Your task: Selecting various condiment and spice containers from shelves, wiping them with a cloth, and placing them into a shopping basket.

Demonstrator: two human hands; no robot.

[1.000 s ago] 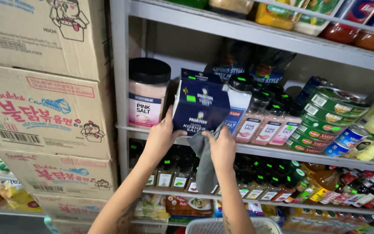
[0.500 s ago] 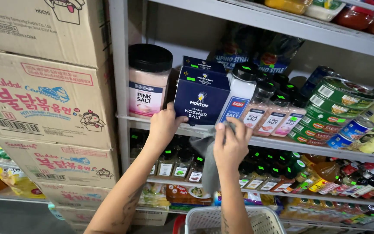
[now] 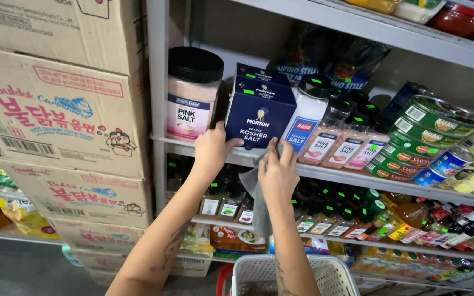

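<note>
The dark blue cardboard box (image 3: 260, 112), rectangular with sharp folded edges and a matte face, stands upright at the front edge of the grey metal shelf (image 3: 352, 176), tilted slightly back; a 2nd box of the same kind sits directly behind it. The left hand (image 3: 210, 151) grips the lower left corner of the box, thumb across the front face and the other fingers wrapped around the side, out of view. The right hand (image 3: 277, 174) is just below the lower right corner of the box, its fingers curled together and clamped on a soft grey cloth (image 3: 254, 192) that hangs in loose folds in front of the shelf below; whether the fingertips touch the box cannot be determined. To the left of the box stands a wide clear plastic jar (image 3: 191, 96) of pink granules with a black screw lid. To the right stand a clear canister of white granules (image 3: 307, 118) and a row of small pink-filled grinders (image 3: 338, 145), then stacked green tins (image 3: 418, 134). Printed corrugated cartons (image 3: 56, 115) are stacked left of the shelf upright. A white perforated plastic basket (image 3: 281, 277) sits below the forearms.
</note>
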